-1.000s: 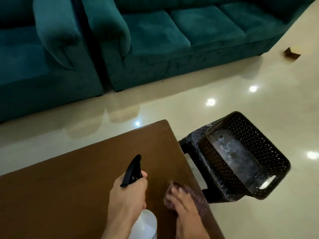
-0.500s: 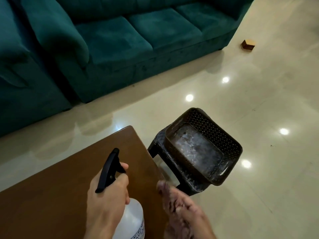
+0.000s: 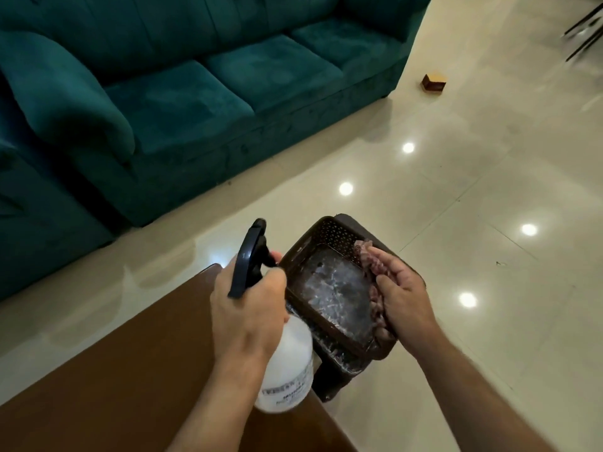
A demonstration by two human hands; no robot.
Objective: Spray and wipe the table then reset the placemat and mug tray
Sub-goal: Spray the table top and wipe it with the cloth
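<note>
My left hand [image 3: 248, 308] grips the neck of a white spray bottle [image 3: 287, 376] with a black trigger head [image 3: 248, 256], held above the corner of the brown wooden table [image 3: 130, 380]. My right hand [image 3: 399, 295] holds a crumpled reddish cloth [image 3: 368, 259] over the right side of a dark perforated basket [image 3: 329, 239]. The basket sits on a dark stool [image 3: 329, 383] just past the table's right edge. No placemat or mug tray shows in this view.
A teal sofa [image 3: 202, 93] stands behind the table across a strip of glossy tiled floor [image 3: 489, 223]. A small brown box [image 3: 434, 82] lies on the floor at the far right. Dark thin legs [image 3: 584, 31] show at the top right corner.
My right hand lifted the cloth off the table and carried it right, over the basket. The left hand rose with the spray bottle and moved toward the table corner. The view panned right.
</note>
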